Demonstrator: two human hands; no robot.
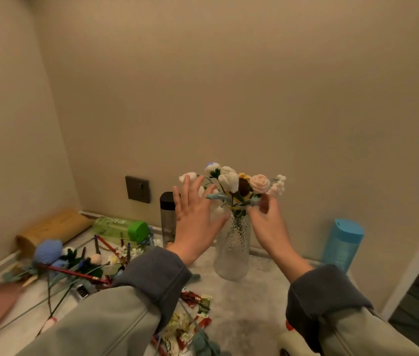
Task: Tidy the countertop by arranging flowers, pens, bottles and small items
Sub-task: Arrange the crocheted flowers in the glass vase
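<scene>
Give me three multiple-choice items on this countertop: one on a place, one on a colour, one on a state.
1. On which side of the vase does the blue bottle stand? A left B right C in front
2. What colour is the cap of the bottle lying on its side? A red B white C green
3. How is the left hand beside the flowers? A open, fingers spread B gripping a pen C a closed fist
Key: B, it stands right of the vase, near the wall; C, its cap is bright green; A, the straight fingers hold nothing.
</scene>
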